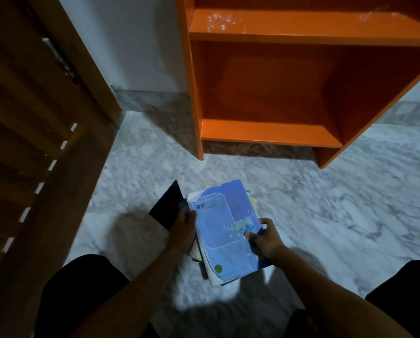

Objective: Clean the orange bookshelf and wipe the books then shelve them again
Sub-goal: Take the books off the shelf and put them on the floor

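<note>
A stack of books (224, 230) with a light blue cover on top sits low over the marble floor, right in front of me. My left hand (183, 230) grips the stack's left edge, thumb on the blue cover. My right hand (262, 237) grips the right edge, thumb pressed on top. A dark book (166, 208) sticks out at the stack's left, behind my left hand. The orange bookshelf (272, 132) stands ahead against the wall with both visible shelves bare; the upper shelf (228, 23) shows pale dust specks.
A brown slatted wooden door (28, 132) fills the left side. Grey-white marble floor (350, 215) spreads to the right and between me and the shelf. My knees in dark clothing (82, 284) flank the stack at the bottom corners.
</note>
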`<state>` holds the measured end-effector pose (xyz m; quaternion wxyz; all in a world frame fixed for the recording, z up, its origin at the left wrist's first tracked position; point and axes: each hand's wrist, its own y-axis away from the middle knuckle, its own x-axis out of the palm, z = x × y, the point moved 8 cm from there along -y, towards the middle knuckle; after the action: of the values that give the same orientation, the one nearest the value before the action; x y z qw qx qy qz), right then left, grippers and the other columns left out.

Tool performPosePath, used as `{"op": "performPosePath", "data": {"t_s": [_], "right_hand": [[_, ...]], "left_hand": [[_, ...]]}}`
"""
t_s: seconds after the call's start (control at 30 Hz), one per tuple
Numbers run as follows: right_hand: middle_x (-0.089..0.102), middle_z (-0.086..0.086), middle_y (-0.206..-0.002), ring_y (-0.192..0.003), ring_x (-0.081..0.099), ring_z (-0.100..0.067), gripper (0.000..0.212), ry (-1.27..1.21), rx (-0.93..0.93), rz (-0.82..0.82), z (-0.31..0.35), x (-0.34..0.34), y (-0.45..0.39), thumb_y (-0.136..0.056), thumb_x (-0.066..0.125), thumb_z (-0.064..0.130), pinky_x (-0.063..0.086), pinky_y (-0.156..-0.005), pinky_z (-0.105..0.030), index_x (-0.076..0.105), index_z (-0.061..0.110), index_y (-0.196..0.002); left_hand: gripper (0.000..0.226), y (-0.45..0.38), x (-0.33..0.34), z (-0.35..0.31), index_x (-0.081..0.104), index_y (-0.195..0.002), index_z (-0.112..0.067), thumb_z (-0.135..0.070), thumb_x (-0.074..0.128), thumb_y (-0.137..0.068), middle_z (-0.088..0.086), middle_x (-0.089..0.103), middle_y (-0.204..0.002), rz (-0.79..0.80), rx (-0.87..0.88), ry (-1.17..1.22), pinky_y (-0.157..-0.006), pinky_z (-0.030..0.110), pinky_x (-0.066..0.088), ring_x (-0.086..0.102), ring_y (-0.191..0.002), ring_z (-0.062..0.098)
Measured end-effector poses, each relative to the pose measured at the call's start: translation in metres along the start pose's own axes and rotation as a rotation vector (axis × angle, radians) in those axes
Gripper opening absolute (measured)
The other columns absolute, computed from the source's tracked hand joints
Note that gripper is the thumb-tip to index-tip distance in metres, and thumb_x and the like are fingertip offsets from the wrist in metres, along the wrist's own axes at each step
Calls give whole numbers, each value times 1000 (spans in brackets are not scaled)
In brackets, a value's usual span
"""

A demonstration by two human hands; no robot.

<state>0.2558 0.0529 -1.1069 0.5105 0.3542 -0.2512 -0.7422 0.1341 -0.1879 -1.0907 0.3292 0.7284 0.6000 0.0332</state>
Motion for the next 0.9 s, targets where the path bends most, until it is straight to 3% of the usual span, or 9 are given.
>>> {"op": "performPosePath", "data": {"t_s": [0.07, 0.13, 0.23, 0.33, 0.47, 0.6, 0.77, 0.83, 0.9], "right_hand": [[60, -14, -77, -37, 49, -9, 44, 4, 25, -10, -4, -6, -2, -90, 71, 7, 41, -37, -24, 34, 13, -113], [65, -20, -91, -50, 57, -17, 56, 25, 26, -17, -4, -9, -3, -87, 75, 12, 48, -44, -29, 35, 13, -126], [66, -20, -115, -87, 67, -31, 78, 86, -9, -13, 8, -10, -2, -85, 77, 21, 56, -70, -40, 28, 17, -146], [54, -19, -137, -118, 58, -34, 79, 192, -72, -25, 40, -22, 1, -90, 71, 31, 48, -95, -40, 25, 16, -152], [41, -21, -150, -133, 47, -37, 69, 333, -129, -56, 93, -58, 25, -97, 61, 33, 42, -106, -43, 25, 16, -153], [34, -19, -155, -135, 44, -36, 65, 394, -177, -76, 165, -108, 90, -99, 58, 34, 40, -106, -41, 27, 15, -153], [31, -15, -158, -137, 42, -34, 64, 414, -266, -112, 268, -174, 195, -100, 55, 37, 39, -106, -40, 28, 14, -153], [34, -14, -157, -138, 41, -33, 63, 412, -303, -141, 312, -203, 243, -100, 55, 35, 39, -105, -39, 30, 12, -152], [38, -16, -153, -135, 44, -33, 59, 417, -342, -184, 356, -232, 292, -100, 56, 35, 39, -103, -39, 33, 13, -150]], "left_hand": [[69, 5, 3, -8, 49, -142, -22, -57, 44, -82, 2, 64, -124, 10, 16, -33, -89, 32, 41, 60, -113, 24], [59, 7, 7, -11, 43, -147, -22, -44, 51, -93, 1, 61, -130, 7, 24, -53, -97, 35, 42, 58, -118, 23], [58, 8, 6, -21, 41, -149, -19, -37, 52, -95, 6, 56, -141, -60, 81, -73, -111, 41, 40, 53, -130, 25], [56, 7, 4, -44, 35, -152, -9, -25, 53, -101, 14, 44, -152, -96, 98, -142, -117, 39, 31, 41, -141, 28], [58, 21, -8, -109, 29, -155, -7, -29, 47, -104, 17, 37, -157, -67, 128, -243, -116, 39, 30, 36, -144, 30], [56, 67, -31, -210, 32, -154, -12, -32, 46, -104, 17, 42, -154, -25, 201, -305, -114, 42, 35, 42, -141, 31], [48, 147, -72, -372, 39, -150, -14, -26, 47, -104, 17, 54, -142, 27, 313, -330, -94, 28, 37, 53, -125, 30], [51, 182, -88, -438, 33, -154, -14, -28, 45, -106, 16, 51, -146, 74, 373, -334, -83, 17, 39, 60, -110, 19], [54, 214, -101, -499, 29, -156, -16, -32, 43, -106, 11, 42, -154, 121, 399, -342, -62, 5, 44, 65, -85, 2]]}}
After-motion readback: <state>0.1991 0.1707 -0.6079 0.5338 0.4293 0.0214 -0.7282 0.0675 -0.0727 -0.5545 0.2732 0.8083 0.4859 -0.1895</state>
